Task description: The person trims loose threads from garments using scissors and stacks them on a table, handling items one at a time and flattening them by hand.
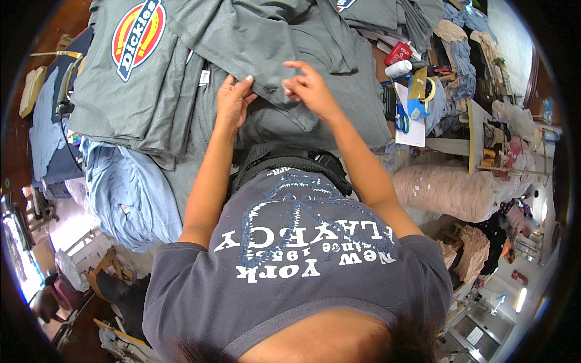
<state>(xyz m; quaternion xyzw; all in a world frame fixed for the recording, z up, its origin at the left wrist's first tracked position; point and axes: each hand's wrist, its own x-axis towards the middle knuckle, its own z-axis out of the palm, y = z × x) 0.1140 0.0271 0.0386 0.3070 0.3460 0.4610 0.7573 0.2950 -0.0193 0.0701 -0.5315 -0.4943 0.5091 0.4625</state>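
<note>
Grey T-shirts [151, 112] lie heaped in front of me, one with a red, yellow and blue printed emblem. My left hand [233, 101] pinches the edge of a grey garment [254, 57], its thumb on top and fingers beneath. Just right of it, my right hand [311, 92] hovers over the same cloth. Its index finger is bent outward and the other fingers curl in toward the thumb. Something small and pale shows at those fingertips, too small to name. A white label [204, 77] sits on the cloth left of my left hand.
Right of the heap are blue-handled scissors [402, 118] on white paper, a blue tape dispenser [416, 107], a white bottle [398, 68] and a red container [399, 53]. Light blue cloth [124, 190] hangs at the left. A large pinkish wrapped bundle [448, 190] lies at the right.
</note>
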